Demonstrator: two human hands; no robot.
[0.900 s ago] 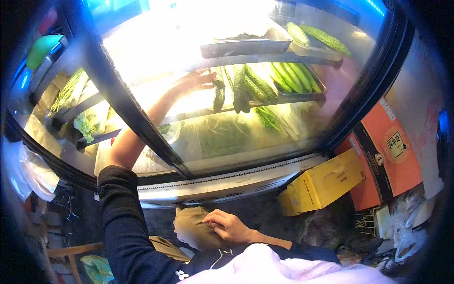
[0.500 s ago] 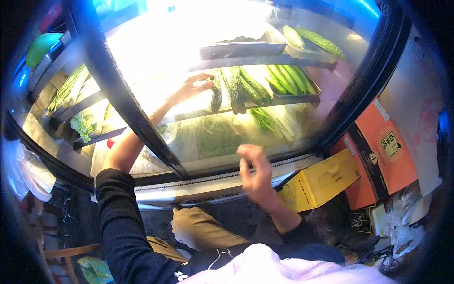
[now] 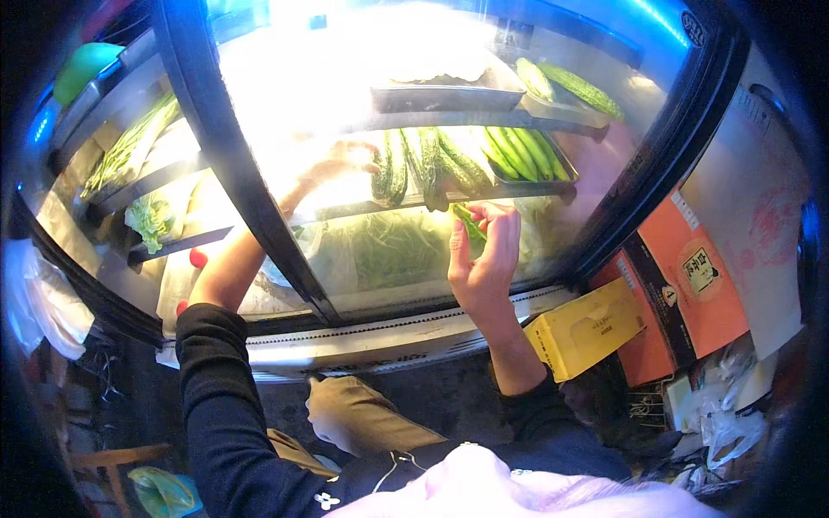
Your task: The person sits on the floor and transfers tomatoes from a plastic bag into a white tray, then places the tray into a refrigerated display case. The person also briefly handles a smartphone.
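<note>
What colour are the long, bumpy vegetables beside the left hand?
The long, bumpy vegetables are green, darker toward their lower ends; the head view shows this best.

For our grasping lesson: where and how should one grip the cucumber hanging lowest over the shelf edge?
Probably grip the cucumber near its lower end, which juts past the shelf edge; come from the left, behind the glass, like the left hand.

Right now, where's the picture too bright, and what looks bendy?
In the head view, white glare swamps the case's upper middle, making the left hand pale and hazy; in the head view, the black frame bows toward the rim, and the corners go dark.
</note>
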